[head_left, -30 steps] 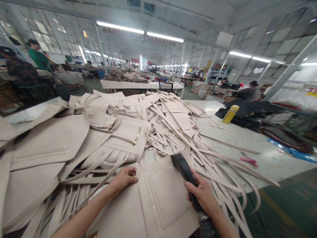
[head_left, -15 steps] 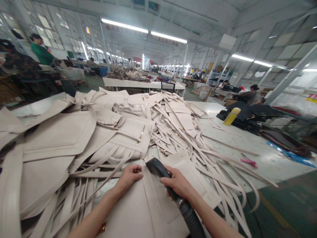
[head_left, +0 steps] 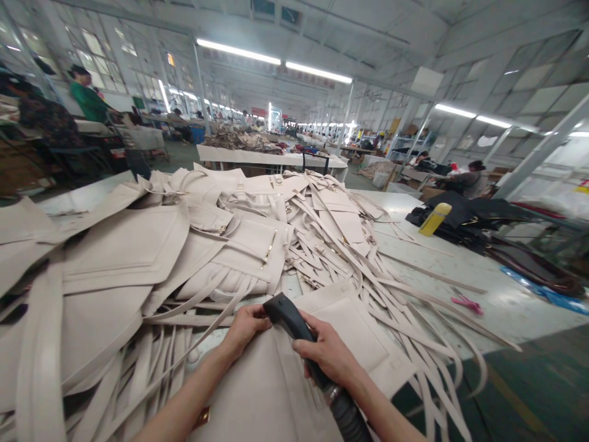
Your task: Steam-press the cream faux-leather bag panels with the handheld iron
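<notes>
My right hand [head_left: 324, 347] is wrapped round a black clipper-like tool [head_left: 286, 314] with a ribbed hose running down to the bottom edge. The tool's head lies over the upper edge of a beige bag piece [head_left: 248, 380]. At that edge my left hand [head_left: 247, 328] is closed, thumb and fingers pinching the beige material right beside the tool's head. A gold metal fitting [head_left: 202, 416] shows near my left forearm. Under and to the right of my right hand lies another beige panel [head_left: 359, 331] with a stitched pocket outline.
Beige bag pieces [head_left: 124, 245] and long straps [head_left: 414, 334] with gold buckles cover much of the table [head_left: 460, 258]. On the right are pink-handled scissors [head_left: 467, 302], a yellow container [head_left: 435, 219] and black bags [head_left: 483, 212]. People sit and stand at tables behind.
The tool's head has moved slightly up and left, over the edge by my left fingers. My left hand stays pinched there, and the bag piece has shifted a little. The view has turned slightly left.
</notes>
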The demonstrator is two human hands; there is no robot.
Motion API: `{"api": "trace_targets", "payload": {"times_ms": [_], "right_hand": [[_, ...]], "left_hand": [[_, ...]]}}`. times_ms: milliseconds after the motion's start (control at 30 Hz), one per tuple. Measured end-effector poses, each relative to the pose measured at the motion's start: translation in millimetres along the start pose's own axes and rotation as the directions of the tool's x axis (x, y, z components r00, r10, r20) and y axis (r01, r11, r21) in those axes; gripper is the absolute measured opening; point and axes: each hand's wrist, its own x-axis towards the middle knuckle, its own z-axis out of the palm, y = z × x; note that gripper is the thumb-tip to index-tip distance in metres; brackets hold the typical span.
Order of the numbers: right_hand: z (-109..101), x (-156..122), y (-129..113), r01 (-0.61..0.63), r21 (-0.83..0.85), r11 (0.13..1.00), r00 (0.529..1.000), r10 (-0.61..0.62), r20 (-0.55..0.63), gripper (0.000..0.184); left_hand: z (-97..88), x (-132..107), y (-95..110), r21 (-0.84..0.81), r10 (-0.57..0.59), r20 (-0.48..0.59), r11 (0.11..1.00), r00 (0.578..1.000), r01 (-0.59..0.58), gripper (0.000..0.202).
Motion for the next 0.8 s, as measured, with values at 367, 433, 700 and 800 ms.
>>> {"api": "trace_targets", "payload": {"times_ms": [367, 433, 700, 800], "right_hand": [[-21, -16, 2, -0.045, -0.075, 0.996, 0.978, 0.029, -0.207, 0.058], [-24, -30, 4, -0.059, -0.094, 0.994, 0.978, 0.039, -0.205, 0.061], [-14, -45, 2, -0.096, -0.23, 0.969, 0.995, 0.093, -0.025, 0.052], [-23, -28, -14, -0.16, -0.276, 0.948, 0.983, 0.178, 0.042, 0.043]], "left_hand": [[22.0, -19, -6, 0.575, 0.296, -0.058, 0.79, 0.953, -0.211, 0.018], [24.5, -22, -3, 0.797, 0.359, 0.068, 0.542, 0.931, -0.267, 0.023], [11.5, -20, -4, 0.769, 0.351, 0.261, 0.488, 0.899, -0.414, 0.034], [8.9, -19, -13, 0.703, 0.398, 0.208, 0.574, 0.893, -0.42, 0.035]]}}
